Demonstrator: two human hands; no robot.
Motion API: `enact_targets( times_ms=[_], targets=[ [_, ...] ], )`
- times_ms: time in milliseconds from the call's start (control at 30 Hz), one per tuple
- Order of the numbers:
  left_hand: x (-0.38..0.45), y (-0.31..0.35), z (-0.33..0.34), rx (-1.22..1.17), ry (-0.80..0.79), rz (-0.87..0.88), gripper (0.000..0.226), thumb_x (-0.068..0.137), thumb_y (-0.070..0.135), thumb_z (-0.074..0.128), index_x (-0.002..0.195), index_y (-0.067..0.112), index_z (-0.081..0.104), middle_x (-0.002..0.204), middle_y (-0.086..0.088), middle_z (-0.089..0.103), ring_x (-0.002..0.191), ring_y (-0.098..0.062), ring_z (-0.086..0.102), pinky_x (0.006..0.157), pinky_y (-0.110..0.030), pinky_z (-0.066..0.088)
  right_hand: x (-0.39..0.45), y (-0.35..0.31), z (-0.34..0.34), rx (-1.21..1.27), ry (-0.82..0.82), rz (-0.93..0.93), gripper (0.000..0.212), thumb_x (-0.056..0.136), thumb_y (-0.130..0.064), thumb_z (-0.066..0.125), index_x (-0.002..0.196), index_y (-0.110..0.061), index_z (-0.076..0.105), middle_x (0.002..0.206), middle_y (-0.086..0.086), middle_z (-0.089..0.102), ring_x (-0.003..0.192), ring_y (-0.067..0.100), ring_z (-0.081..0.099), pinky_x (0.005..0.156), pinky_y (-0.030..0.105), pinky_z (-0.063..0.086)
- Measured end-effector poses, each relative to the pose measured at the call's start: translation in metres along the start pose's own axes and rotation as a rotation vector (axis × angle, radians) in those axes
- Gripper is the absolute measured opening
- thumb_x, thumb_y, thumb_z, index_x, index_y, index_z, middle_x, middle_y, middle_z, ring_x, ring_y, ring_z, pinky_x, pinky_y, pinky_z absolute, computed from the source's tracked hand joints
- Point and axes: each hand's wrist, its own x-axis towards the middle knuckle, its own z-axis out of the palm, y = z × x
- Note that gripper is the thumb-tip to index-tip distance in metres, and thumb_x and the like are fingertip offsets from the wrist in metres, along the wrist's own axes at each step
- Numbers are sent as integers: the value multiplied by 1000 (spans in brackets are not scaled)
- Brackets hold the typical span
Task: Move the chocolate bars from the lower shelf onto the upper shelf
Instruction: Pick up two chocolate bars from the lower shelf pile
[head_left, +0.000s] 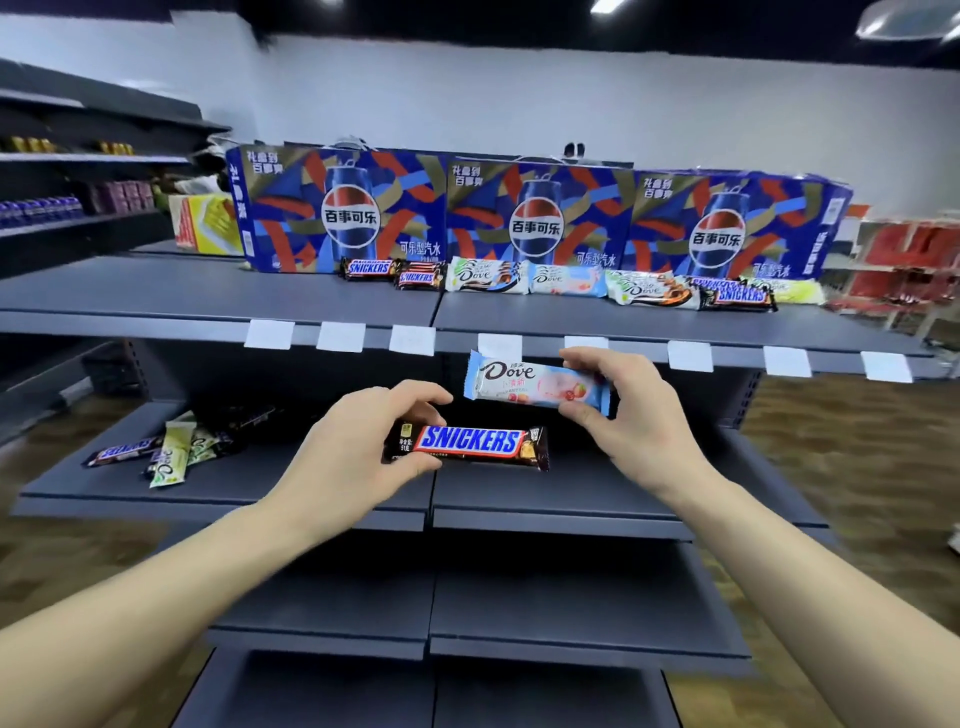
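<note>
Head view: left hand (358, 447) pinches a Snickers bar (467, 442) by its 9 o'clock end, long axis 9-to-3. Right hand (631, 410) pinches a Dove bar (535, 387) likewise level. Both are above the lower shelf (571, 488), below the upper shelf (208, 291). Leftover bars (166, 452) at 9 o'clock; Pepsi boxes (540, 218) behind.

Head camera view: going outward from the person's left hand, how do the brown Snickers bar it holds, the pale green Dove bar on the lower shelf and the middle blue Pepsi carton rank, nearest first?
1. Brown Snickers bar: gripped in the left hand.
2. Pale green Dove bar: lower shelf, off to its left.
3. Middle blue Pepsi carton: upper shelf, at the back.
</note>
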Motion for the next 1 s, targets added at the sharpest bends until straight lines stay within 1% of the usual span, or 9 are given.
enact_targets(
  times_ms=[133, 300, 433, 600, 700, 800, 900, 1000],
  targets=[
    [17, 4, 3, -48, 35, -25, 53, 76, 24, 79, 117, 40, 50, 101, 28, 64, 101, -6, 59, 89, -34, 47, 15, 16, -6, -34, 38, -21, 50, 80, -15, 78, 125, -29, 62, 111, -27, 55, 108, 5, 49, 89, -1, 26],
    [45, -2, 8, -45, 52, -47, 52, 76, 24, 79, 117, 39, 51, 99, 27, 65, 103, -2, 58, 93, -31, 46, 42, 33, -7, -77, 31, -49, 48, 81, -15, 76, 123, -33, 62, 109, -24, 57, 106, 7, 48, 86, 6, 29],
    [77, -17, 13, -32, 61, -46, 53, 76, 27, 79, 116, 43, 49, 98, 29, 64, 102, 0, 57, 90, -30, 47, 66, 51, -3, -83, 26, -34, 48, 82, -16, 76, 124, -34, 62, 110, -24, 58, 107, 5, 48, 87, 14, 32],
    [128, -41, 24, -3, 61, -5, 54, 75, 31, 80, 117, 43, 49, 97, 30, 63, 99, -1, 56, 89, -32, 47, 111, 83, 5, -139, 4, -22, 47, 81, -23, 77, 124, -34, 62, 111, -27, 56, 109, 6, 51, 89, 20, 37],
    [162, -60, 33, -6, 83, 0, 53, 73, 32, 81, 117, 41, 52, 97, 26, 65, 99, -1, 57, 87, -34, 48, 139, 107, 12, -168, -34, -7, 46, 81, -25, 77, 124, -33, 62, 116, -22, 61, 113, 7, 54, 90, 21, 39],
    [195, -78, 41, -14, 79, 7, 53, 72, 30, 82, 117, 39, 55, 98, 24, 65, 99, 0, 57, 88, -32, 48, 163, 129, 20, -167, -50, 33, 42, 81, -26, 77, 121, -31, 64, 119, -16, 65, 114, 7, 55, 90, 19, 37],
    [224, -94, 50, -12, 54, -2, 52, 72, 31, 82, 116, 40, 56, 98, 26, 65, 100, 1, 56, 89, -30, 46, 182, 150, 26, -188, -76, 75, 41, 82, -24, 76, 121, -29, 65, 118, -14, 66, 114, 8, 57, 93, 21, 40],
    [248, -109, 58, 9, 34, -13, 52, 72, 33, 82, 115, 42, 54, 97, 28, 65, 100, -1, 56, 89, -33, 46, 199, 168, 30, -222, -95, 112, 39, 81, -24, 77, 119, -28, 67, 118, -12, 67, 113, 11, 58, 91, 21, 39]
  ],
)
